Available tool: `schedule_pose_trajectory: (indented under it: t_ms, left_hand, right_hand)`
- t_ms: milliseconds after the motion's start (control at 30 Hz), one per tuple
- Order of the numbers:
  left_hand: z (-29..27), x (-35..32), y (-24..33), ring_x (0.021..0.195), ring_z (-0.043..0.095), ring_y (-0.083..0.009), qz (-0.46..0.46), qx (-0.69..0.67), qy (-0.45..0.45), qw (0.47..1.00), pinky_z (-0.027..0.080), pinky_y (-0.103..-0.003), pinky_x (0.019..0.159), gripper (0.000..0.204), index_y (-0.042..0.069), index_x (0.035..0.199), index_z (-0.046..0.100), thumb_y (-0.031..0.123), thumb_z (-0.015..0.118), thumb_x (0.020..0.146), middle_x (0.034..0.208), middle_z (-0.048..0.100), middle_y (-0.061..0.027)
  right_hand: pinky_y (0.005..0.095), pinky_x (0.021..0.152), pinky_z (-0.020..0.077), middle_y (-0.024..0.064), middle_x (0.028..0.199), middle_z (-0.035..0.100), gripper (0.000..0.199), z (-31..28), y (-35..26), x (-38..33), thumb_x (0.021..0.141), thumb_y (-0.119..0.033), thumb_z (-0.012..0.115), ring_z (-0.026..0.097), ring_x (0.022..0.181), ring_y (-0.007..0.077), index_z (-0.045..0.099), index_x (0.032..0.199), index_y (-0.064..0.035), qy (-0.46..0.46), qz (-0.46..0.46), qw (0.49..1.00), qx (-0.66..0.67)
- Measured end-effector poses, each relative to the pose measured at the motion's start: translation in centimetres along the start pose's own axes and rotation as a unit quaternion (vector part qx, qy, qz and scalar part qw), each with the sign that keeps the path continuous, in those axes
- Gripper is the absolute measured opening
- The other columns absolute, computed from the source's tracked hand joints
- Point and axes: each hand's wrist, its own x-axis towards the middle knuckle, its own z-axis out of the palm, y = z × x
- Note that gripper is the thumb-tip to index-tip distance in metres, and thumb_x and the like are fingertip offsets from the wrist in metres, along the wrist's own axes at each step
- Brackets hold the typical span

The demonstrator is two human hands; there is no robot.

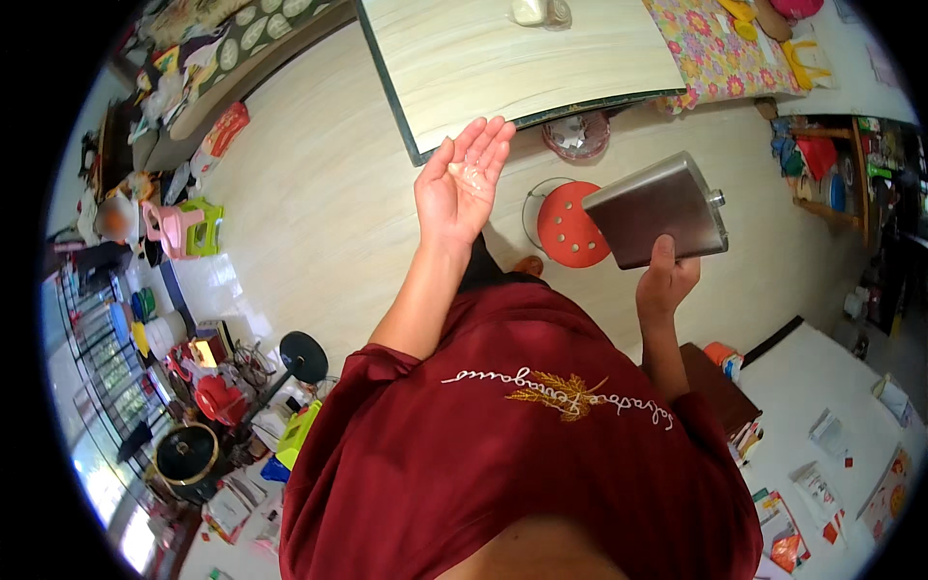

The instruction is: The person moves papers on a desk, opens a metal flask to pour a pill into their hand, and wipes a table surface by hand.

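My left hand is held palm up near the table's corner, its fingers stretched out and slightly cupped. Pale, shiny bits or wet spots show in the palm, too small to make out. In my right hand is a brushed-metal hip flask, large and flat. The thumb presses on its facing side, while the other fingers are mostly hidden behind it. Tilted, the flask points its small neck and cap to the right. Below the flask's left corner stands a round red stool with holes in its seat.
Ahead is a pale, dark-edged table with a wrapped item on it. A pink basket sits under its edge. A floral cloth lies at far right. Small pink and green stools stand left. A cluttered white surface is at right.
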Motion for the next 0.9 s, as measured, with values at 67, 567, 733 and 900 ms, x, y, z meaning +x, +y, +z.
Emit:
schedule_pose_trajectory:
  t_ms: [67, 567, 733, 900]
  left_hand:
    - [0.8, 3.0, 1.8, 0.124, 0.038, -0.0391, -0.016, 0.012, 0.003, 1.000, 0.039, -0.044, 0.101, 0.040, -0.011, 0.122, 0.040, 0.017, 0.039, 0.093, 0.129, 0.041, -0.0273]
    - [4.8, 18.2, 11.6, 0.122, 0.039, -0.0407, -0.106, 0.068, 0.018, 0.992, 0.039, -0.044, 0.101, 0.040, -0.012, 0.119, 0.041, 0.017, 0.041, 0.092, 0.126, 0.043, -0.0289]
    - [4.8, 19.7, 11.8, 0.122, 0.039, -0.0413, -0.124, 0.066, 0.026, 0.990, 0.039, -0.044, 0.101, 0.040, -0.012, 0.118, 0.042, 0.018, 0.041, 0.092, 0.126, 0.043, -0.0292]
    - [5.1, 20.7, 12.0, 0.118, 0.043, -0.0415, -0.122, 0.091, 0.039, 0.988, 0.042, -0.043, 0.098, 0.038, -0.012, 0.115, 0.045, 0.019, 0.040, 0.093, 0.122, 0.047, -0.0291]
  right_hand:
    - [0.0242, 0.072, 0.0410, 0.0062, 0.093, 0.055, 0.026, 1.9, -0.3, 2.0, 0.088, -0.016, 0.048, 0.049, 0.081, 0.0122, 0.051, 0.102, 0.0054, 0.008, 0.010, 1.000, -0.022]
    - [0.0229, 0.070, 0.0385, 0.0041, 0.090, 0.053, 0.030, 14.8, -1.1, 11.9, 0.087, -0.024, 0.051, 0.045, 0.078, 0.0098, 0.053, 0.098, 0.0046, 0.117, 0.048, 0.990, -0.055]
    - [0.0235, 0.073, 0.0396, 0.0058, 0.095, 0.054, 0.029, 15.5, -0.3, 13.6, 0.087, -0.019, 0.049, 0.047, 0.083, 0.0113, 0.052, 0.101, 0.0060, 0.103, 0.068, 0.992, -0.034]
    - [0.0251, 0.079, 0.0409, 0.0088, 0.103, 0.055, 0.029, 15.7, 0.8, 15.8, 0.087, -0.014, 0.047, 0.050, 0.091, 0.0137, 0.051, 0.107, 0.0073, 0.066, 0.088, 0.994, -0.014]
